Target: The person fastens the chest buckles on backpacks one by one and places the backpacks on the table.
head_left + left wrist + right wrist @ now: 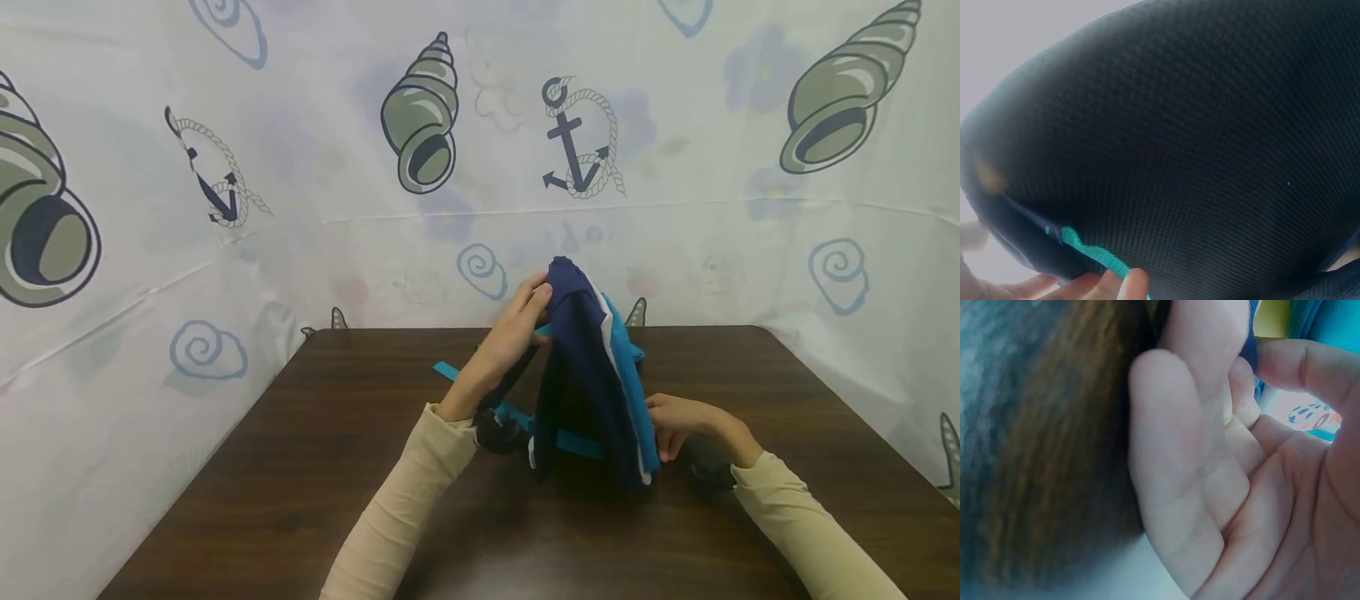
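Note:
A small navy and bright blue backpack [588,342] stands tilted on the table, its white-trimmed edge toward the camera. My left hand [506,337] grips its top from the left. In the left wrist view, the dark mesh back panel [1179,144] fills most of the picture, and the fingers lie at a teal loop [1100,255]. Low on the backpack's right side, my right hand [686,421] pinches its edge with curled fingers. The right wrist view shows navy fabric [1252,347] between thumb and forefinger. The backpack's front face is mostly hidden in the head view.
Under the backpack is a dark brown wooden table [300,500]. Teal straps [577,444] hang at its back, and one strap end [446,370] sticks out left of it. A white cloth [315,150] printed with shells and anchors hangs behind the table.

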`<state>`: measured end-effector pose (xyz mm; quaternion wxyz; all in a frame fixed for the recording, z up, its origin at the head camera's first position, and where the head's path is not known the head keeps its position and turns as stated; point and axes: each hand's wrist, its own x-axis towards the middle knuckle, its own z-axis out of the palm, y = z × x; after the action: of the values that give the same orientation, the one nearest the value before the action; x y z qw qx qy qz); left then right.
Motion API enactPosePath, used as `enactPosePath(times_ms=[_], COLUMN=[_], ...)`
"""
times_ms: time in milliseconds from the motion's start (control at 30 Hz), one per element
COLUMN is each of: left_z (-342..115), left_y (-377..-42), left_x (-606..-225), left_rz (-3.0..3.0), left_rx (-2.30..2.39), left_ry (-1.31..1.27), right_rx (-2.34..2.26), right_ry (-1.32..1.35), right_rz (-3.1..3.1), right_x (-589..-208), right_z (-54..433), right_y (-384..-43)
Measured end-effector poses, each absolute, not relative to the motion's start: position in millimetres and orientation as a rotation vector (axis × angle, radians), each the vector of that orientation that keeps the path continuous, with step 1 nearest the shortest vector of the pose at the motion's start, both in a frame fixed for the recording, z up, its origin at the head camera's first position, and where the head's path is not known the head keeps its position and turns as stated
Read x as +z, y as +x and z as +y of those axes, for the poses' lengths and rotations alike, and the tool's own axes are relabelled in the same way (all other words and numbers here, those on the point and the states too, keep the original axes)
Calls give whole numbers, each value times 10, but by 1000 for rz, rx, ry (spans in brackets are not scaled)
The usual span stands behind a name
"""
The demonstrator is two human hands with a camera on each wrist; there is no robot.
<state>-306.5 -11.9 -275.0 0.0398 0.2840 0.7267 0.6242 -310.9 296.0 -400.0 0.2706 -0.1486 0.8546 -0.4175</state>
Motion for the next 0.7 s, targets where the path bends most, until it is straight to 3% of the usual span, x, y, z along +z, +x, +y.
enactPosePath(times_ms=[700], left_z=[-55], left_y=[-3047], left_x=[-2780], left_rz=[2220], left_rx=[1889], left_ry=[958], right_rx=[-984], right_ry=[-574], right_rz=[2472], right_x=[-3855], right_z=[2927], right_y=[-3066])
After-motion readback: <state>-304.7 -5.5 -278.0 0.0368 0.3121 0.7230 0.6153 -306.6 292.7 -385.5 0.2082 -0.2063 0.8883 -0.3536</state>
